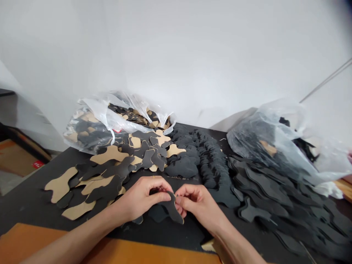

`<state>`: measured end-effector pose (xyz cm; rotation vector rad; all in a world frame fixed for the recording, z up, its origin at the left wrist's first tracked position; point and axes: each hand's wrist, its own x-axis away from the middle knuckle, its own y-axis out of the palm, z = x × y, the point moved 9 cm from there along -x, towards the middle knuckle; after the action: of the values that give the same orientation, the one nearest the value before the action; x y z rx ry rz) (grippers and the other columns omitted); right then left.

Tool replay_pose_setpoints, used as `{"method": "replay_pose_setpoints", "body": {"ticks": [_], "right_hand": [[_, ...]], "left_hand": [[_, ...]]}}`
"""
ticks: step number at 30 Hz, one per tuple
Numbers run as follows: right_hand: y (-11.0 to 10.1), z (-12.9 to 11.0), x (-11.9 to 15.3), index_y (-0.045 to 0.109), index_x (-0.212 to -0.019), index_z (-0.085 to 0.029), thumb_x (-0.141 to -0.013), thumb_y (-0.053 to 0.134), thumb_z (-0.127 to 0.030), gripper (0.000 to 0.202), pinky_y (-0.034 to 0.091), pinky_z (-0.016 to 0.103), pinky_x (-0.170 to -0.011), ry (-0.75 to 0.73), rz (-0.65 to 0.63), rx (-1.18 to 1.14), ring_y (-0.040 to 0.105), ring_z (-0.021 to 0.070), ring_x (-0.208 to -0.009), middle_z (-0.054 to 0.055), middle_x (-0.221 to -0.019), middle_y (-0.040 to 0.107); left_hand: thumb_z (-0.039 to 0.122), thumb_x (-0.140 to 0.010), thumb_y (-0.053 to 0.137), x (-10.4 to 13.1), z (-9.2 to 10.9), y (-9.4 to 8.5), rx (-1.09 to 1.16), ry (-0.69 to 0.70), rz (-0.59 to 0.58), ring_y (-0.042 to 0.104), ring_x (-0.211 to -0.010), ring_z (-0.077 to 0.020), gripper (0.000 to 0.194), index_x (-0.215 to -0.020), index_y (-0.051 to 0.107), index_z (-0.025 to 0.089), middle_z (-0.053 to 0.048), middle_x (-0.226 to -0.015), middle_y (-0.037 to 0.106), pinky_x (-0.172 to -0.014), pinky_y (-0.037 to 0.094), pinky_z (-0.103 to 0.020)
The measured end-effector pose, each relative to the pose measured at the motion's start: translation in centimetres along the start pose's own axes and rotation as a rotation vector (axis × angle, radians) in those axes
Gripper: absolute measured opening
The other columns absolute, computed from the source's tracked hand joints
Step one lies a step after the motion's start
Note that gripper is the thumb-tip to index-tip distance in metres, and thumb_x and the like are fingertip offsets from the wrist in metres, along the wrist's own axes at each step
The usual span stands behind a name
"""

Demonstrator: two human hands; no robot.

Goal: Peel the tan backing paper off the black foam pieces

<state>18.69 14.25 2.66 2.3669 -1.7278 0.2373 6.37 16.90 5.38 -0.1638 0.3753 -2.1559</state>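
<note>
Near the table's front, my left hand [150, 194] pinches a dark, curved cut-out piece [175, 212] between thumb and fingers. My right hand [195, 201] meets it from the other side, thumb and forefinger closed at the piece's edge. The piece is tilted, its lower end hanging down between the hands. Below them lies another dark piece [158, 213], partly covered. Left of my left hand spreads a loose pile of cut-outs, some with tan faces [61, 184] and some black. Rows of overlapping black pieces [213, 161] lie behind my right hand.
A clear plastic bag [95, 128] of tan and black cut-outs stands at the back left. Another plastic bag [271, 135] sits at the back right, above a heap of black pieces [291, 209]. An orange-brown board [137, 253] runs along the front edge. A white wall [198, 62] rises behind.
</note>
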Motion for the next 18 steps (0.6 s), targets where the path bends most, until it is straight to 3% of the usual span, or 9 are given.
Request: {"method": "replay_pose_setpoints", "body": {"ticks": [4, 10, 16, 18], "right_hand": [[0.2, -0.1, -0.1, 0.056, -0.068, -0.017, -0.072, 0.067, -0.029, 0.017, 0.034, 0.02, -0.049, -0.026, -0.005, -0.025, 0.04, 0.0061, -0.048, -0.006, -0.055, 0.052], [0.4, -0.1, -0.2, 0.05, -0.067, -0.02, -0.072, 0.056, -0.026, 0.01, 0.025, 0.02, -0.046, -0.034, -0.009, 0.06, 0.031, 0.0068, -0.047, -0.009, -0.053, 0.04], [0.0, -0.2, 0.0, 0.045, -0.069, -0.021, -0.078, 0.06, -0.034, 0.022, 0.021, 0.02, -0.044, -0.023, 0.044, 0.122, 0.025, 0.0061, -0.049, -0.009, -0.057, 0.035], [-0.3, -0.3, 0.0, 0.045, -0.069, -0.021, -0.077, 0.06, -0.033, 0.022, 0.021, 0.02, -0.044, -0.014, 0.063, 0.122, 0.024, 0.0063, -0.05, -0.009, -0.058, 0.033]], "left_hand": [[0.015, -0.083, 0.068, 0.1, 0.8, 0.1, -0.031, 0.098, 0.0, 0.057, -0.078, -0.0141, 0.03, -0.11, 0.071, 0.025, 0.002, -0.085, 0.063, -0.075, 0.045, -0.024], [0.016, -0.086, 0.068, 0.5, 1.9, 0.3, -0.158, 0.224, -0.017, 0.058, -0.079, -0.0141, 0.014, -0.097, 0.073, 0.023, 0.0, -0.085, 0.063, -0.073, 0.044, -0.024], [0.015, -0.089, 0.067, 1.2, 3.3, -0.1, -0.203, 0.368, 0.047, 0.057, -0.11, -0.0192, 0.01, -0.085, 0.071, 0.023, -0.003, -0.114, 0.064, -0.104, 0.035, -0.032], [0.014, -0.089, 0.065, 1.4, 3.7, -0.2, -0.158, 0.391, 0.062, 0.057, -0.115, -0.0203, 0.011, -0.086, 0.07, 0.023, -0.004, -0.119, 0.065, -0.106, 0.035, -0.033]]}}
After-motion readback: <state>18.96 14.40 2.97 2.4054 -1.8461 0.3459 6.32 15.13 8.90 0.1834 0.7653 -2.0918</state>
